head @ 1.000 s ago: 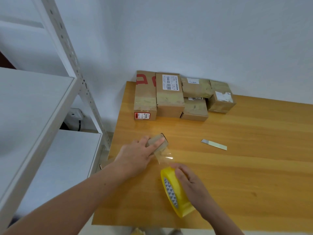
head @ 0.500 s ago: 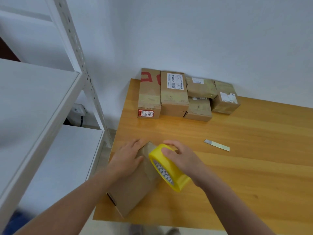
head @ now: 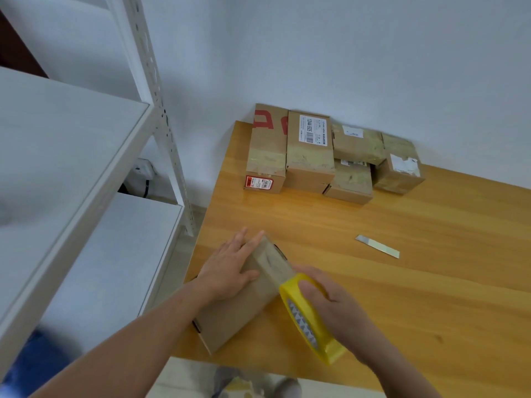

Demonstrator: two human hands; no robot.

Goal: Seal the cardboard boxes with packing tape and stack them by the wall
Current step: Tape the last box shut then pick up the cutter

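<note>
Two hands: left hand [head: 230, 271] flat, fingers straight, on box [head: 238, 314]; right hand [head: 336, 308] grips tape roll [head: 314, 330]

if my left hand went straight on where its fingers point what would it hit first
Likely the red-labelled box by the wall; nothing lies between it and the left hand, depth unclear.

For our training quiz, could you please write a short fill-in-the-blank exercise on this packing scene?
The left hand rests flat on a cardboard ____.
The right hand grips a ____ tape roll.
The other boxes sit on the table against the ____.
Missing words: box; yellow; wall.
</note>
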